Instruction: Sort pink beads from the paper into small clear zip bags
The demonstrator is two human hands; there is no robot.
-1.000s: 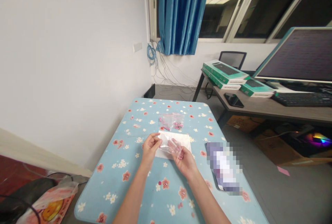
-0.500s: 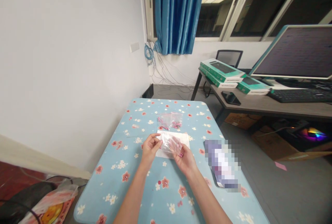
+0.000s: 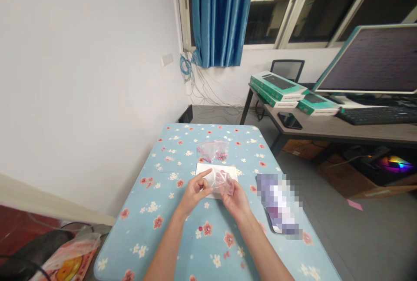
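A small clear plastic bag (image 3: 219, 180) with pinkish things inside is held up between my two hands over a white sheet (image 3: 202, 168). My right hand (image 3: 237, 202) grips its right side, fingers closed round the plastic. At the bag's left edge, my left hand (image 3: 194, 194) pinches the plastic between thumb and bent fingers, its index finger stretched along the top. Just beyond the sheet lies another clear zip bag (image 3: 213, 147) containing small pink-red beads. What exactly the held bag contains is too small to tell.
The table wears a light blue floral cloth (image 3: 146, 229). To the right of my hands lies a blurred-out phone-like object (image 3: 280, 207). Beyond it stands a desk (image 3: 312, 130) with green keyboard boxes (image 3: 276, 85), a black phone (image 3: 289, 120) and a monitor (image 3: 371, 59). A wall rises at left.
The held bag has tilted and bunched toward my right hand. My left index finger has straightened, and the left thumb has shifted lower along the bag's edge.
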